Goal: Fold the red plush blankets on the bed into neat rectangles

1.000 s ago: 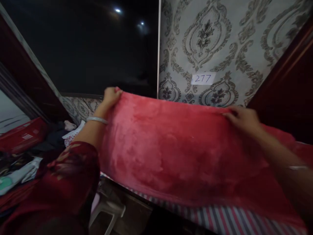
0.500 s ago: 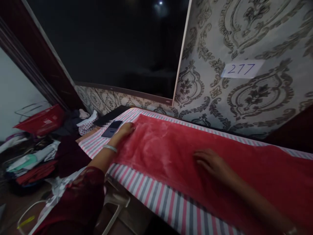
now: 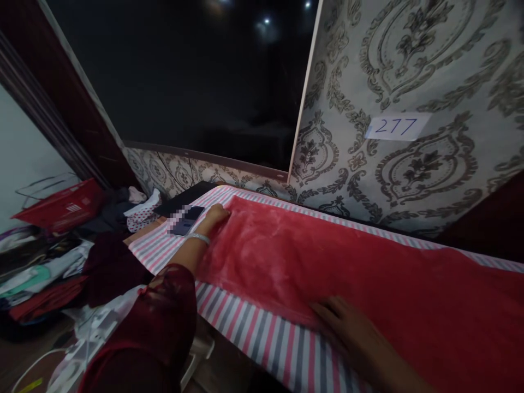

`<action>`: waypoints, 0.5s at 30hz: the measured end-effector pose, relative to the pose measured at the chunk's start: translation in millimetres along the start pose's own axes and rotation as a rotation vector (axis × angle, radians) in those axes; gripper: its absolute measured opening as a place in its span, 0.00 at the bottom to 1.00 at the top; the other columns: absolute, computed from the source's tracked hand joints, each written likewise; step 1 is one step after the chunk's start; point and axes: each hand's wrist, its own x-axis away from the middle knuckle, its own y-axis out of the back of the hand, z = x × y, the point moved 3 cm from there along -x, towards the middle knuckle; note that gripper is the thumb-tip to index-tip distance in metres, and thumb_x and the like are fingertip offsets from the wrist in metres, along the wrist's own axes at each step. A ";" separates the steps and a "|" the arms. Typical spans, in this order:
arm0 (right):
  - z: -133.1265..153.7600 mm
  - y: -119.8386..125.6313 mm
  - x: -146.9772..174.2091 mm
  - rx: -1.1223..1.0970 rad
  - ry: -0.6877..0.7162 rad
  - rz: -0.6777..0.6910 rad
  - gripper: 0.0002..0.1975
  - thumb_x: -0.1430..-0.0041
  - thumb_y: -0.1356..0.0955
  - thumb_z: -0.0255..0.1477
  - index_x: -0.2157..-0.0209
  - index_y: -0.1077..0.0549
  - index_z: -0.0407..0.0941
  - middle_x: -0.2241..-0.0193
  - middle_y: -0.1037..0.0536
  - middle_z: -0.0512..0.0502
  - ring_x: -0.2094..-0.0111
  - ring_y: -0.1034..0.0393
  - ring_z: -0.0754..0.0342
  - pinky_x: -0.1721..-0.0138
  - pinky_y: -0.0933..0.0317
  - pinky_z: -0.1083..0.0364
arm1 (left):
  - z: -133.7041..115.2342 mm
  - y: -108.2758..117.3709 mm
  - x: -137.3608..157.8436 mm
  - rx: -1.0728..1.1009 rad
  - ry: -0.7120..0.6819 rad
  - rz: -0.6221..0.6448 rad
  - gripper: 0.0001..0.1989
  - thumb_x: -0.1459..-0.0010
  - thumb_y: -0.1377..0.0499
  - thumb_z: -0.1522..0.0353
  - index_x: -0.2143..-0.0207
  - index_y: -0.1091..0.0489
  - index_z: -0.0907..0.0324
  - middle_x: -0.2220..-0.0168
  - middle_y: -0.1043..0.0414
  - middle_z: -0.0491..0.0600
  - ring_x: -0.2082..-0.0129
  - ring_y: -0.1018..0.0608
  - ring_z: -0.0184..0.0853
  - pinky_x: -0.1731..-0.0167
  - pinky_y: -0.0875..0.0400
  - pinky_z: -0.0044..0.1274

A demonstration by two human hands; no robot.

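A long red plush cloth (image 3: 286,245) lies spread over a pink, grey and white striped cover (image 3: 254,327), with paler brushed patches toward its left end. My left hand (image 3: 216,216), with a bracelet at the wrist, is closed on the cloth's left edge near the far corner; its fingertips are partly hidden. Beside that hand a dark phone (image 3: 190,219) lies on the striped cover. My right hand (image 3: 347,327) rests on the near edge of the red cloth, fingers stretched out and pointing left.
A large dark screen (image 3: 184,82) hangs on the patterned wall behind. A paper label (image 3: 397,126) reading 277 is stuck there. On the left are a red bag (image 3: 61,206) and a heap of clothes (image 3: 45,273). A white power strip (image 3: 98,333) lies low at the left.
My right hand has moved from the middle of the red cloth toward me, to its near edge. My left hand stays at the left edge; the view has shifted slightly.
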 end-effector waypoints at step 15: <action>-5.7 26.2 -8.5 0.232 0.043 -0.359 0.17 0.30 0.41 0.30 0.50 0.23 0.48 0.58 0.19 0.41 0.62 0.21 0.49 0.66 0.26 0.54 | -15.1 32.3 -36.4 0.334 -0.002 -0.121 0.17 0.43 0.37 0.58 0.62 0.22 0.64 0.58 0.20 0.59 0.53 0.20 0.45 0.54 0.28 0.26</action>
